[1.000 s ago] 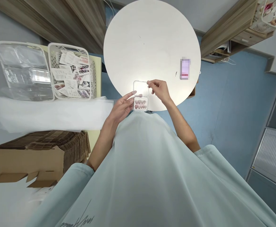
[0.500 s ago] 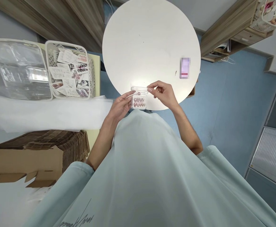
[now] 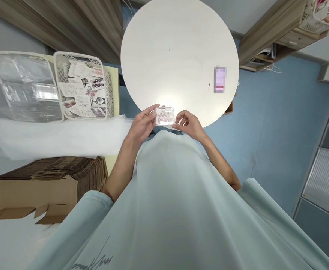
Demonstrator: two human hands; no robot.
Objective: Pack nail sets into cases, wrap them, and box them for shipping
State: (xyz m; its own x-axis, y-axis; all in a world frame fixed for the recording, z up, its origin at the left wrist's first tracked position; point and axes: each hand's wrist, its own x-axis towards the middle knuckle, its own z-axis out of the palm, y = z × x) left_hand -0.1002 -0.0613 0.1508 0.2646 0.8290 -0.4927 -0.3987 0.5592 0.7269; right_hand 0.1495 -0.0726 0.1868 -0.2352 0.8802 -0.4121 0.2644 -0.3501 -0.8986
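A small clear plastic case (image 3: 164, 117) with pink press-on nails in rows inside is at the near edge of the round table, its lid down. My left hand (image 3: 142, 123) grips its left side, thumb on top and fingers behind. Close by the right edge, my right hand (image 3: 190, 125) has its fingers curled and apart, with the thumb tip at the case's lower right corner. Whether that thumb presses on the case I cannot tell.
The white round table (image 3: 181, 41) carries a blurred purple phone-like object (image 3: 220, 79) at its right. To the left stand a white basket (image 3: 110, 93) of printed cards, a bin of clear packaging (image 3: 26, 86), white sheets (image 3: 60, 137) and folded cardboard boxes (image 3: 32, 195).
The case's raised lid has come down over the nails. My right hand has moved from the lid's upper edge down to the case's lower right corner. My left hand still holds the case.
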